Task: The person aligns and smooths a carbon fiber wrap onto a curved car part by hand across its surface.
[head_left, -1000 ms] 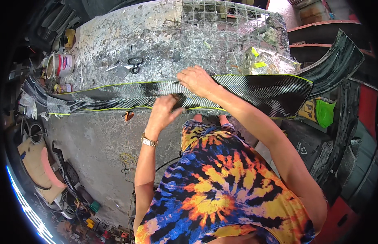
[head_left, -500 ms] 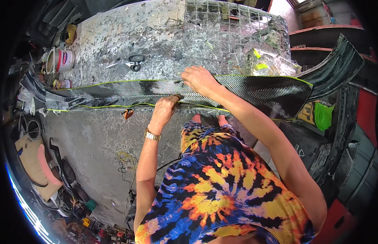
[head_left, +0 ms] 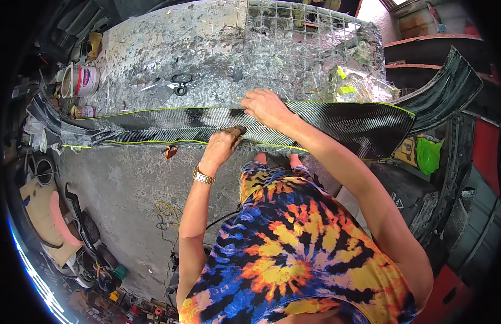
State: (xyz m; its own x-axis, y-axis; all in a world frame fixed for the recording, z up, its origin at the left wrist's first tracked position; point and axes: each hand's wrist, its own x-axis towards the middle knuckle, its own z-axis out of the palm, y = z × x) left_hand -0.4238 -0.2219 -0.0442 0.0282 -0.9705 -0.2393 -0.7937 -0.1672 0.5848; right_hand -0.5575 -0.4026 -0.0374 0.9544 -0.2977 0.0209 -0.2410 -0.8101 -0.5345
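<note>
A lidded white tub (head_left: 82, 80) stands far left of the fingers. Left hand (head_left: 222, 147) grips a small brush (head_left: 238, 130); right hand (head_left: 266, 106) lies flat — on the woven carbon-fibre strip (head_left: 169, 125) across the rough workbench (head_left: 207, 59).

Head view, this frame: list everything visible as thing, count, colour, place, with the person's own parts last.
carbon-fibre strip: one, black weave with yellow-green edging, lying across the near side of the workbench
workbench: one, grey and spattered, upper middle
scissors: one, black handles, on the bench behind the strip
wire mesh: one sheet, grey, far right of the bench
tin: one, white and red, left end of the bench
curved black panel: one, right of the bench
green bag: one, lower right of the strip
yellow cord: one, on the floor
wristwatch: one, gold, left wrist
left hand: on the strip's near edge, holding a small brownish thing
right hand: flat on the strip
</note>
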